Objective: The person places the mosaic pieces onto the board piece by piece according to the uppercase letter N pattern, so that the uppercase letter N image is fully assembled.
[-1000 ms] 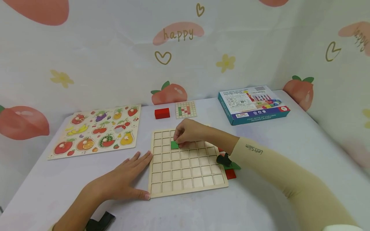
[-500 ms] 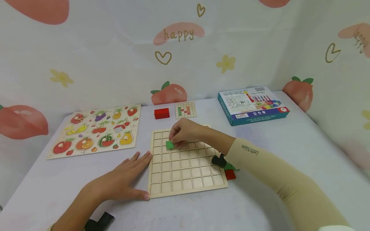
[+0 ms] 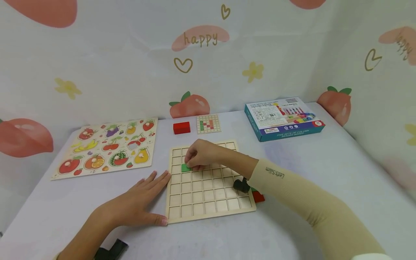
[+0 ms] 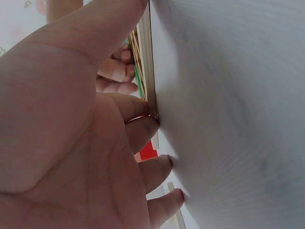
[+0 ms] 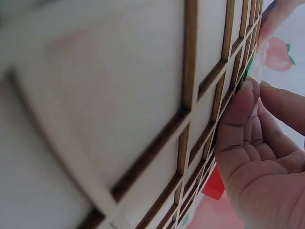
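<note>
A wooden grid board (image 3: 211,215) lies on the table in the head view. My left hand (image 3: 139,200) is spread flat beside it, with fingertips and thumb along its left edge. The left wrist view shows those fingers (image 4: 143,133) with their tips down on the white surface. My right hand (image 3: 203,155) pinches a small green square tile (image 3: 185,168) by its right side, over the board's upper left cells. In the right wrist view, thumb and index finger come together right at the green tile (image 5: 249,67); part of it is hidden behind the fingertips.
Under the right forearm, a red tile (image 3: 258,196) and some green show beside the board. Behind stand a red block (image 3: 181,128) and a pattern card (image 3: 208,124). A fruit puzzle (image 3: 101,135) lies left, a toy box (image 3: 282,119) back right.
My right hand has slid leftward and slightly nearer over the grid, carrying the green tile from the third column to the second. My left hand has stayed in place.
</note>
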`<state>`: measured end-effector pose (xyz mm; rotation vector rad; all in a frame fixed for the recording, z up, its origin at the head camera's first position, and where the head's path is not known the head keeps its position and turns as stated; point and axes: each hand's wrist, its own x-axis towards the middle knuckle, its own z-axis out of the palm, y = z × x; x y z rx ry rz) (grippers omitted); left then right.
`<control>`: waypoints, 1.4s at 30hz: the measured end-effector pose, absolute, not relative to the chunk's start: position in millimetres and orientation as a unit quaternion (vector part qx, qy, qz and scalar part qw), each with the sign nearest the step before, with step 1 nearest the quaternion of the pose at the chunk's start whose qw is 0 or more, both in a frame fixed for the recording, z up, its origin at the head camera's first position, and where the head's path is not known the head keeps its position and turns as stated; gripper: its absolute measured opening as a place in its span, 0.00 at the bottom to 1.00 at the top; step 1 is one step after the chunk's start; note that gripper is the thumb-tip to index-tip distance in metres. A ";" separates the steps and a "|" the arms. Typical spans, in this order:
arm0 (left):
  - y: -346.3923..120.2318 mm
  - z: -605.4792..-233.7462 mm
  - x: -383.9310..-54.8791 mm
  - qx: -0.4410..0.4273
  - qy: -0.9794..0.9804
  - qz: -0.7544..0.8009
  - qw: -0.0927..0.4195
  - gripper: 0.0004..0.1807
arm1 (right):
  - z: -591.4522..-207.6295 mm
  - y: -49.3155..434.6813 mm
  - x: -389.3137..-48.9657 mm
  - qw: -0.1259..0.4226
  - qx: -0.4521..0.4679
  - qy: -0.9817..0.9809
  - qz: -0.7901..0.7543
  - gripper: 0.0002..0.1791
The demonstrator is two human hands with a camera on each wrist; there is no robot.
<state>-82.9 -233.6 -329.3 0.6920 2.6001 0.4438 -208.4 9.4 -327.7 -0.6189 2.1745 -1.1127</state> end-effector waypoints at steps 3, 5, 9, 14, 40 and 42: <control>-234.0 -329.0 -82.6 0.247 0.934 0.157 0.205 0.67 | -326.8 11.4 -207.4 0.311 -0.243 0.817 -0.421 0.03; -234.2 -328.9 -82.1 0.245 0.934 0.157 0.205 0.68 | -324.7 14.8 -206.3 0.307 -0.259 0.818 -0.412 0.04; -233.6 -329.2 -81.0 0.242 0.935 0.158 0.204 0.67 | -317.0 30.4 -201.9 0.275 -0.317 0.836 -0.354 0.05; -232.7 -329.9 -80.4 0.242 0.937 0.153 0.201 0.68 | -309.5 63.1 -192.5 0.252 -0.364 0.847 -0.293 0.06; -231.0 -328.0 -80.3 0.243 0.936 0.153 0.203 0.67 | -310.3 186.8 -151.2 0.266 -0.225 0.917 -0.192 0.22; -230.2 -328.0 -80.5 0.242 0.936 0.152 0.205 0.67 | -312.1 186.4 -152.1 0.270 -0.215 0.919 -0.189 0.23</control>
